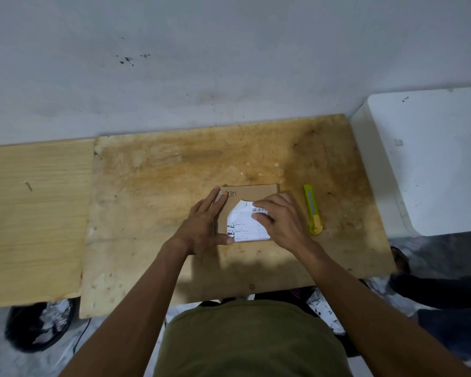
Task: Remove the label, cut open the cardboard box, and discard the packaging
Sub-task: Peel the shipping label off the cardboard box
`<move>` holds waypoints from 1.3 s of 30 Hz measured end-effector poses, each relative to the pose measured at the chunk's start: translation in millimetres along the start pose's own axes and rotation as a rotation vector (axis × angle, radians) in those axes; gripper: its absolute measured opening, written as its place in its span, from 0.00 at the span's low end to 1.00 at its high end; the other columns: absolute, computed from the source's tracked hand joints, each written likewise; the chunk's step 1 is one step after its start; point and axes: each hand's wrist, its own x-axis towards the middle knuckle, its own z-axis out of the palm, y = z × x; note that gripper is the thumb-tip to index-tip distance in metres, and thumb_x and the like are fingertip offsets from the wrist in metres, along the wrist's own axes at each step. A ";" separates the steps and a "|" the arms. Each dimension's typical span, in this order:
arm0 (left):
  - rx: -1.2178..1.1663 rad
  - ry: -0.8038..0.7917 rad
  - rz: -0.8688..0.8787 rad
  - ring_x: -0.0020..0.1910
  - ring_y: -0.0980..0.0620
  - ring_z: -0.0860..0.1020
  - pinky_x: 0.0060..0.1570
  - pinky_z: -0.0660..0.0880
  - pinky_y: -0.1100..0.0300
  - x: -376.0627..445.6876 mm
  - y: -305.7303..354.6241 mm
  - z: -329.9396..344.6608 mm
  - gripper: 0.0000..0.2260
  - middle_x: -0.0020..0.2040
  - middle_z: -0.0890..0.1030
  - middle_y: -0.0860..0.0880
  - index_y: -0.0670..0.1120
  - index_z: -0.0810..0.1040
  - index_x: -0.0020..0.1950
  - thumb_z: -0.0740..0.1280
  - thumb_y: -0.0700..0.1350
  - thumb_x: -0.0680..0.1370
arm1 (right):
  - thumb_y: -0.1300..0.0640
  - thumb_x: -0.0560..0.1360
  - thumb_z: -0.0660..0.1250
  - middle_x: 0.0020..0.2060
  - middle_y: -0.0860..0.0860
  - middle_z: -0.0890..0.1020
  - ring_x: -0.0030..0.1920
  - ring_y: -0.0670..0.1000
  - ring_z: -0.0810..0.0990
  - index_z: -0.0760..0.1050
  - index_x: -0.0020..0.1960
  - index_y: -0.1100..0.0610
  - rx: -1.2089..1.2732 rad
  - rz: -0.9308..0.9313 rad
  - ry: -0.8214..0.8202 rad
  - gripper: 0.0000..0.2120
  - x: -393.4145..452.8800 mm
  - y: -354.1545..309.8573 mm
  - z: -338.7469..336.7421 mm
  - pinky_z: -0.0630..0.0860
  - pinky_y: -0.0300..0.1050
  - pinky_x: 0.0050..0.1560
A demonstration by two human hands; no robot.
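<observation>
A small flat cardboard box (252, 192) lies on the worn plywood table (174, 186), with handwriting near its far edge. A white shipping label (242, 223) covers its near part, its top left torn away. My left hand (201, 224) lies flat against the box's left side, fingers extended and thumb on the near edge. My right hand (280, 219) pinches the label's upper right part, by the barcode, between thumb and fingers. A yellow-green utility knife (312, 209) rests on the table just right of the box, untouched.
A white block-like surface (430, 159) adjoins the table on the right. A lighter wooden board (33, 219) lies at the left. A grey wall stands behind. Black bags with paper scraps (41, 325) sit on the floor below left and right.
</observation>
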 end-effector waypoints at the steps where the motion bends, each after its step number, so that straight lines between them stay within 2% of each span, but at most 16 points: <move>1: 0.006 -0.001 -0.005 0.78 0.44 0.49 0.73 0.59 0.40 -0.1 -1.7 0.1 0.54 0.74 0.34 0.69 0.61 0.42 0.78 0.73 0.68 0.64 | 0.57 0.73 0.73 0.44 0.49 0.82 0.52 0.47 0.69 0.84 0.51 0.56 -0.006 -0.002 -0.003 0.07 0.2 0.4 1.3 0.65 0.33 0.50; 3: 0.024 -0.001 -0.021 0.78 0.44 0.49 0.71 0.62 0.39 -0.8 -3.1 -0.1 0.54 0.74 0.33 0.70 0.63 0.41 0.78 0.71 0.71 0.62 | 0.59 0.73 0.73 0.44 0.50 0.82 0.50 0.45 0.68 0.84 0.46 0.57 0.013 0.004 -0.011 0.03 1.7 -0.3 1.6 0.62 0.29 0.50; 6: 0.045 0.003 -0.026 0.78 0.43 0.49 0.70 0.63 0.38 -1.7 -1.2 -0.4 0.54 0.74 0.34 0.69 0.63 0.41 0.78 0.71 0.72 0.62 | 0.60 0.72 0.73 0.47 0.50 0.82 0.49 0.41 0.65 0.83 0.42 0.58 0.098 0.008 -0.058 0.01 2.7 1.6 -2.8 0.59 0.24 0.53; 9: 0.045 -0.011 -0.049 0.78 0.44 0.48 0.68 0.63 0.35 -3.0 2.2 -3.0 0.53 0.74 0.34 0.71 0.64 0.41 0.77 0.71 0.71 0.62 | 0.62 0.72 0.73 0.52 0.50 0.80 0.53 0.42 0.69 0.83 0.41 0.59 0.210 0.030 -0.169 0.01 -0.2 8.2 -7.9 0.63 0.31 0.56; 10: 0.045 -0.017 -0.058 0.78 0.45 0.48 0.68 0.63 0.34 -3.7 3.1 -4.0 0.53 0.73 0.34 0.71 0.65 0.41 0.77 0.71 0.71 0.62 | 0.62 0.72 0.73 0.53 0.51 0.80 0.55 0.39 0.70 0.82 0.41 0.60 0.244 0.030 -0.198 0.02 -1.0 10.0 -9.6 0.65 0.31 0.55; 13: 0.052 -0.026 -0.069 0.78 0.45 0.47 0.67 0.64 0.32 -5.1 2.9 -5.3 0.53 0.74 0.34 0.71 0.66 0.41 0.77 0.70 0.73 0.61 | 0.62 0.72 0.74 0.56 0.53 0.79 0.57 0.31 0.69 0.81 0.41 0.63 0.289 0.043 -0.269 0.04 -0.2 12.3 -15.5 0.64 0.22 0.53; 15: 0.067 -0.025 -0.073 0.78 0.45 0.47 0.67 0.64 0.32 -5.5 2.7 -5.6 0.54 0.75 0.34 0.70 0.66 0.40 0.77 0.69 0.74 0.60 | 0.60 0.72 0.75 0.58 0.52 0.79 0.58 0.34 0.70 0.82 0.41 0.61 0.280 0.054 -0.315 0.04 0.2 11.0 -19.6 0.62 0.24 0.56; 18: 0.085 -0.016 -0.102 0.78 0.45 0.47 0.66 0.65 0.31 -6.7 6.3 -5.5 0.53 0.76 0.35 0.69 0.66 0.40 0.77 0.70 0.73 0.62 | 0.58 0.71 0.75 0.61 0.51 0.79 0.67 0.47 0.68 0.82 0.41 0.55 0.263 0.035 -0.339 0.02 -6.1 10.2 -19.8 0.61 0.40 0.66; 21: 0.111 -0.012 -0.117 0.78 0.45 0.46 0.65 0.65 0.31 -8.3 13.0 -4.5 0.53 0.76 0.35 0.68 0.65 0.40 0.77 0.71 0.71 0.63 | 0.56 0.72 0.74 0.65 0.50 0.77 0.75 0.49 0.61 0.81 0.42 0.50 0.249 0.034 -0.329 0.03 -21.3 12.0 -18.9 0.56 0.50 0.72; 25: 0.139 -0.033 -0.142 0.79 0.44 0.44 0.65 0.64 0.31 -9.2 18.8 -6.5 0.52 0.76 0.34 0.67 0.64 0.40 0.77 0.71 0.70 0.65 | 0.57 0.74 0.73 0.69 0.51 0.74 0.78 0.49 0.54 0.80 0.43 0.53 0.275 0.047 -0.365 0.02 -35.2 8.1 -22.2 0.51 0.43 0.73; 28: 0.143 -0.048 -0.146 0.79 0.44 0.43 0.65 0.63 0.30 -9.6 21.5 -7.9 0.52 0.76 0.33 0.67 0.65 0.39 0.77 0.72 0.68 0.65 | 0.59 0.74 0.73 0.69 0.51 0.74 0.77 0.49 0.56 0.81 0.43 0.55 0.208 0.012 -0.317 0.01 -43.6 9.8 -19.9 0.52 0.37 0.71; 31: 0.139 -0.086 -0.140 0.79 0.44 0.43 0.66 0.62 0.30 -4.9 16.1 -8.8 0.53 0.75 0.32 0.68 0.65 0.38 0.76 0.73 0.68 0.64 | 0.60 0.74 0.72 0.66 0.51 0.76 0.76 0.50 0.60 0.80 0.43 0.55 0.163 -0.026 -0.241 0.02 -54.5 15.2 -14.6 0.60 0.45 0.72; 33: 0.153 -0.098 -0.115 0.78 0.43 0.42 0.69 0.60 0.32 0.2 9.6 -8.8 0.55 0.75 0.32 0.68 0.65 0.37 0.76 0.73 0.69 0.62 | 0.61 0.74 0.71 0.66 0.51 0.77 0.76 0.51 0.61 0.78 0.43 0.55 0.157 -0.046 -0.208 0.03 -60.0 16.7 -10.6 0.63 0.47 0.70; 37: 0.194 -0.051 -0.074 0.78 0.43 0.41 0.71 0.60 0.34 1.0 9.4 -9.2 0.55 0.78 0.36 0.61 0.60 0.42 0.79 0.75 0.65 0.63 | 0.63 0.75 0.68 0.68 0.54 0.75 0.77 0.51 0.59 0.77 0.43 0.56 0.164 -0.037 -0.196 0.04 -64.5 14.8 -6.0 0.63 0.47 0.70; 39: 0.166 -0.026 -0.022 0.78 0.43 0.39 0.75 0.54 0.39 0.6 8.8 -8.9 0.55 0.80 0.37 0.55 0.55 0.44 0.80 0.76 0.63 0.65 | 0.62 0.76 0.68 0.69 0.54 0.74 0.77 0.50 0.58 0.76 0.43 0.56 0.178 -0.015 -0.203 0.04 -65.6 13.7 -5.4 0.63 0.47 0.71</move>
